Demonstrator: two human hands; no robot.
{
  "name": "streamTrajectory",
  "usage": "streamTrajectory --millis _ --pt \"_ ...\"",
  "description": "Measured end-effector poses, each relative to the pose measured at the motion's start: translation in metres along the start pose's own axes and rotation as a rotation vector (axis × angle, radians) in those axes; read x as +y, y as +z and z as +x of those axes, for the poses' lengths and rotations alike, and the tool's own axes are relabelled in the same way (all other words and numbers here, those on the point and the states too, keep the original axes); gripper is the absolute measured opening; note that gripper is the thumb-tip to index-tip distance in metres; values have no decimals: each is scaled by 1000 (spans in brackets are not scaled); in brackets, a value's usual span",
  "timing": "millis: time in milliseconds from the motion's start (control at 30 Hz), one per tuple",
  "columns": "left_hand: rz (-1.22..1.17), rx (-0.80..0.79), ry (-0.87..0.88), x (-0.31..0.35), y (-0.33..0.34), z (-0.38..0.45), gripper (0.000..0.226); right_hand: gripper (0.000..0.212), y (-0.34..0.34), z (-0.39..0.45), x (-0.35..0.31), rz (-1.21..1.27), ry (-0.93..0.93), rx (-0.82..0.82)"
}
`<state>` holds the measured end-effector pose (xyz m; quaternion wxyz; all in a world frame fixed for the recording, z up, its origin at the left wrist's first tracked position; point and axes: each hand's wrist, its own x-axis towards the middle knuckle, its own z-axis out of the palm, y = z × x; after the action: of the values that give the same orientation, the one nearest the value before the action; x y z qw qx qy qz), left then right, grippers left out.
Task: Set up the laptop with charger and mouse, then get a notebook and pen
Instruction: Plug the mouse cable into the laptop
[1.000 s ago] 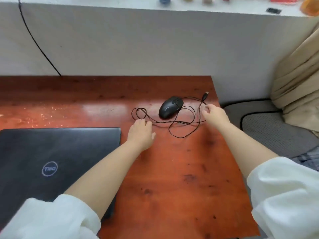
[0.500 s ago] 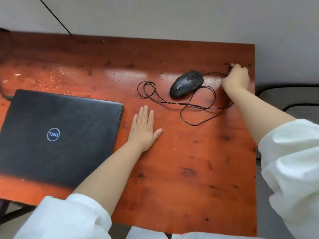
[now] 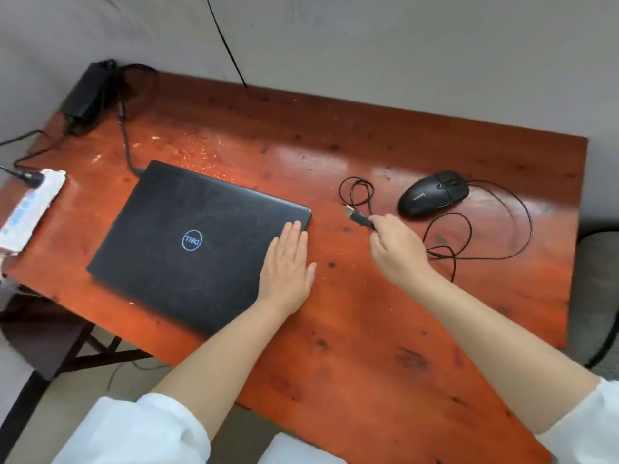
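1. Carrying everything, the desk [image 3: 368, 329] is bare red wood just under the right hand [image 3: 398, 252]; a plug dropped from those fingers would land there, well short of any port.
2. Lying closed, the laptop [image 3: 201, 242] sits under the left hand [image 3: 288, 266], whose fingers [image 3: 294, 236] are spread flat on the lid's near-right corner, gripping nothing. If that hand lifts, a push from the plug could slide the machine sideways. Its side ports cannot be seen from this view, so the plug may miss.
3. Resting at the desk's far-left corner, the charger [image 3: 87, 95] lies well away from both hands; its lead runs to the laptop's rear corner, though whether it is seated cannot be told.
4. Sitting just beyond the right fingers, the mouse [image 3: 432, 194] could be dragged if the cable pulls taut.
5. Looping beside and behind the right hand, the cable [image 3: 522, 236] may snag or knot near the wrist.
6. Pinched between the right thumb and fingertips, the USB plug [image 3: 356, 216] points toward the laptop's edge, apart from it; wrong orientation would block insertion.
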<state>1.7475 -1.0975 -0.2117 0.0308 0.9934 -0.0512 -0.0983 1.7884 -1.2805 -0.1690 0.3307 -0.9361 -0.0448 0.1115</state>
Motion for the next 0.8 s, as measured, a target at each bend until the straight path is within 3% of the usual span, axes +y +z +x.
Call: streamTrajectory --millis 133,300,433,600,800 --pt "-59 41 -263 -46 -4 -13 57 25 49 -2 -23 -68 -81 -224" --pt "-125 30 -417 -67 5 -17 57 18 74 7 -27 -118 -48 -312" --pt "-156 60 -416 -69 10 -17 57 23 75 17 -26 -59 25 -234" --pt "-182 82 -411 -70 10 -17 56 25 74 16 -23 -187 -51 -192" --pt "-183 94 -414 -70 10 -17 56 26 77 21 -20 -137 -77 -116"
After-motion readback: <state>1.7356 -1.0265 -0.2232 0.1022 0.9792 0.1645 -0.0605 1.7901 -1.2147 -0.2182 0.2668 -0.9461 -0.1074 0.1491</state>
